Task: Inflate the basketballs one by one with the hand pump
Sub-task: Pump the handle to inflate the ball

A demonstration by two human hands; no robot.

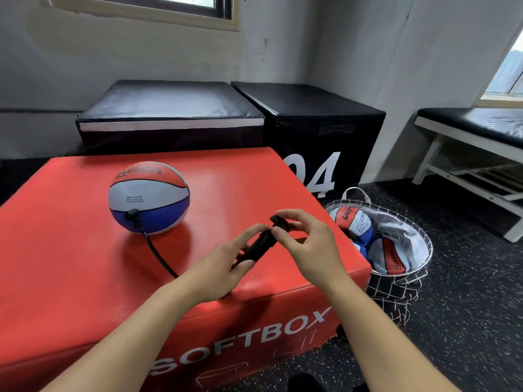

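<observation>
Here the red, white and blue basketball (149, 197) sits on the far left part of the red soft box (85, 264), with the black hose (154, 250) plugged into its valve on the near side and running toward the hands. The black hand pump (259, 244) lies low over the box top near its right edge. The left hand (223, 267) grips the pump barrel, fingers and thumb curled round it; the right hand (307, 244) pinches the pump's handle end between thumb and fingertips.

What could go wrong, as I judge it: a hard or crooked pull on the handle could tug the hose, and since the ball is round and rests free on a smooth vinyl top, it might roll or the needle might twist out of the valve. A sideways load on the needle could also bend it. The light pinch on the handle may slip if the stroke is stiff.

The ball has a pebbled, grippy skin in curved panels; it looks fairly round already, though how firm it is cannot be told. The hose is thin, flexible and rubbery. The pump is a slim, matte cylinder. The box is padded, with a slightly glossy cover. On the floor to the right, a wire basket (424, 244) with cloth lining holds more balls (353, 222), some looking slack and dented
</observation>
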